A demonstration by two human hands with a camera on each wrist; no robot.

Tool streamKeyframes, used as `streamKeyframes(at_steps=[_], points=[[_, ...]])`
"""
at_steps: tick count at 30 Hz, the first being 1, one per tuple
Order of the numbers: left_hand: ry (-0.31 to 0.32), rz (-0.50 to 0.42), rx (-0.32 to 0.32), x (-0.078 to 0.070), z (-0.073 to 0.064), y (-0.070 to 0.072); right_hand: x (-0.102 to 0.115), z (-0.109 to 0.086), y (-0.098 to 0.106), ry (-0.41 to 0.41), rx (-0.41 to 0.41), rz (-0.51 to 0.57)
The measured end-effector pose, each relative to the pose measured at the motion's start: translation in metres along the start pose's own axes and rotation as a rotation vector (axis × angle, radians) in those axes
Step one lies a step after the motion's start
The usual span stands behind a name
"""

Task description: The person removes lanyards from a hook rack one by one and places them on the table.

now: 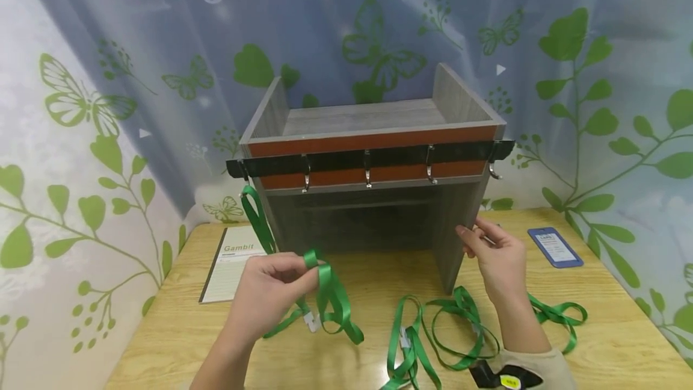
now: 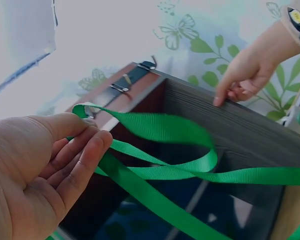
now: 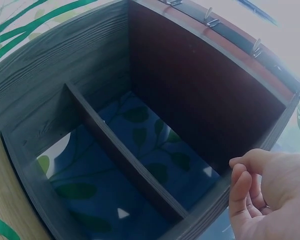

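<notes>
In the head view my left hand (image 1: 273, 294) pinches a green ribbon lanyard (image 1: 337, 301) between thumb and fingers, in front of a grey wooden shelf unit (image 1: 455, 245). Loops of the lanyard (image 2: 165, 130) hang from the fingertips in the left wrist view. My right hand (image 1: 500, 257) grips the front edge of the unit's right side panel, thumb on the near side. A black rail (image 1: 335, 164) with several metal hooks runs along the unit's red front. Another green lanyard (image 1: 257, 221) hangs from the leftmost hook.
Several green lanyards (image 1: 411, 348) lie loosely on the wooden table (image 1: 303, 366) at front right. A blue card holder (image 1: 556, 247) lies far right. A Gambit notepad (image 1: 230, 260) is left of the unit. Behind is a patterned curtain (image 1: 325, 11).
</notes>
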State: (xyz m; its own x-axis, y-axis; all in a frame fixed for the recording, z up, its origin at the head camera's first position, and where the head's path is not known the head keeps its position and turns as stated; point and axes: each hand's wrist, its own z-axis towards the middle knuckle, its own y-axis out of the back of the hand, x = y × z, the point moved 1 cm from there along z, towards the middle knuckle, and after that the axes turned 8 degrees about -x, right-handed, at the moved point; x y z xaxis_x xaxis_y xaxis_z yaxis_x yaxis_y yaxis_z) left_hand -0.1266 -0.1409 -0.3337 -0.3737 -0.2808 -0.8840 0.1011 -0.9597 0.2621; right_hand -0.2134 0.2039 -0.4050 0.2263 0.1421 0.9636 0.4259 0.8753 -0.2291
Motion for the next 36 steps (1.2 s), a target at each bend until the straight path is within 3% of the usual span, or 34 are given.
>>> streamKeyframes(at_steps=[3,10,17,21,24,28,36], points=[[0.038,-0.020,0.018,0.010,-0.005,-0.006,0.001,0.000,0.000,0.005,0.018,0.005],[0.190,-0.082,0.039,0.034,-0.020,-0.023,0.000,-0.001,0.000,0.006,0.014,0.011],[0.210,-0.120,0.057,0.052,-0.027,-0.032,-0.001,0.000,0.000,0.000,0.014,0.015],[0.285,-0.117,0.070,0.063,-0.029,-0.038,0.000,-0.001,0.002,-0.003,0.013,0.010],[0.329,-0.085,0.095,0.077,-0.031,-0.045,0.000,-0.001,0.004,-0.007,0.013,0.007],[0.341,-0.060,0.138,0.099,-0.037,-0.053,0.001,-0.002,0.006,-0.010,0.015,0.011],[0.384,-0.044,0.154,0.132,-0.052,-0.060,0.000,0.000,0.000,-0.006,0.023,0.025]])
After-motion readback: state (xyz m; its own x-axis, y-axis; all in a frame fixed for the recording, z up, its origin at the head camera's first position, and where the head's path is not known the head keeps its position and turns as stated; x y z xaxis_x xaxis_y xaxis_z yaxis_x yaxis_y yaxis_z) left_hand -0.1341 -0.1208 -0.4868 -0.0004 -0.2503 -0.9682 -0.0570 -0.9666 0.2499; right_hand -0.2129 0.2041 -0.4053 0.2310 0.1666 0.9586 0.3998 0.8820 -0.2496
